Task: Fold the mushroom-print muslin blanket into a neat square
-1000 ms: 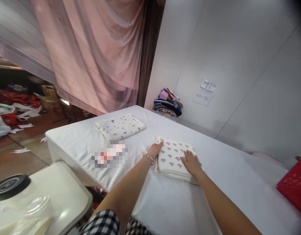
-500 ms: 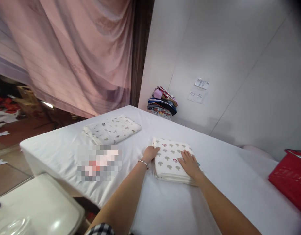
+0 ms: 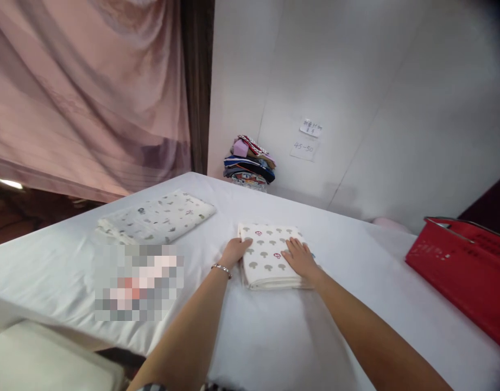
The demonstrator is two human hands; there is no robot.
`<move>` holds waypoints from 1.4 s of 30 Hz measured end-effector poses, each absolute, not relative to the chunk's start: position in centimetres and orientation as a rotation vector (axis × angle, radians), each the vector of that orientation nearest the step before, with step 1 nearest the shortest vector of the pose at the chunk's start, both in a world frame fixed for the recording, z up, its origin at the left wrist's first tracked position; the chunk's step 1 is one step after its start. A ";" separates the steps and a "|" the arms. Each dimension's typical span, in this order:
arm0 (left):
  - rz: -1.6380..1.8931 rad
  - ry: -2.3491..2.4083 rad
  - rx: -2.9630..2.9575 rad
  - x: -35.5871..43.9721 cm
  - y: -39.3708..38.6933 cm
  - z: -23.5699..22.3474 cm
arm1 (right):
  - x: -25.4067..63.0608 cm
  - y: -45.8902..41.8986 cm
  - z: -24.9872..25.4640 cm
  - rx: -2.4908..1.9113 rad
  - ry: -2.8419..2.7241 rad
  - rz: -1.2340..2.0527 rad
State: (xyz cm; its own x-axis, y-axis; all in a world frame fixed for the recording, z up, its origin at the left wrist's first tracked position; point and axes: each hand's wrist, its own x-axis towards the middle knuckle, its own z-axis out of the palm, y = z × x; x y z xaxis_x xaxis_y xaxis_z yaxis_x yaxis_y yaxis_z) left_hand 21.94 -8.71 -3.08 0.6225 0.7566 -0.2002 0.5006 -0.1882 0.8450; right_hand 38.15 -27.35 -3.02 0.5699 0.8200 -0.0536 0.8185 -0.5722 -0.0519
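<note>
A folded white cloth [image 3: 270, 266] with a grey mushroom print and a few red ones lies on the white-covered table [image 3: 266, 331], stacked in several layers. At its left edge is my left hand [image 3: 234, 251], thumb on top and the other fingers mostly hidden along the side, closed on the edge. My right hand [image 3: 302, 259] rests flat on the cloth's upper right part, fingers stretched out and open. To the left lies another folded white cloth [image 3: 160, 217] with small scattered prints. A pixelated patch [image 3: 139, 282] covers something nearer me that I cannot make out.
Against the white wall [image 3: 347, 81] stands a pile of folded fabrics [image 3: 250, 163] at the table's far side. A red bag [image 3: 461, 271] sits at the right. Pink curtains [image 3: 87, 98] hang at the left. A pale stool-like surface [image 3: 46, 358] shows at lower left.
The view has turned to the right, so the surroundings shift left and more of the red bag shows. Both hands stay on the mushroom-print cloth, with little visible movement.
</note>
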 end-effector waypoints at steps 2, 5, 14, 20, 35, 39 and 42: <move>0.339 1.036 1.887 21.9 -8.7 -3.1 | 38.1 -27.3 -2.8 -2.767 -1.437 0.147; 0.389 1.084 1.954 21.8 -9.0 -2.9 | 38.1 -27.2 -2.3 -2.745 -1.431 0.242; 0.369 1.077 2.120 21.1 -9.4 -1.8 | 41.1 -27.4 -1.2 -2.437 -1.020 0.201; 0.407 1.034 1.991 21.0 -9.1 -1.9 | 44.9 -27.4 -1.5 -2.484 -0.696 0.198; 0.425 1.169 2.331 21.4 -9.0 -3.3 | 46.5 -24.6 -3.3 -2.449 -0.708 0.148; 0.356 1.181 2.337 21.5 -8.8 -3.2 | 46.8 -25.0 -3.3 -2.415 -0.703 0.211; 0.341 1.185 2.327 21.6 -8.7 -3.2 | 46.6 -26.1 -2.9 -2.362 -0.689 0.301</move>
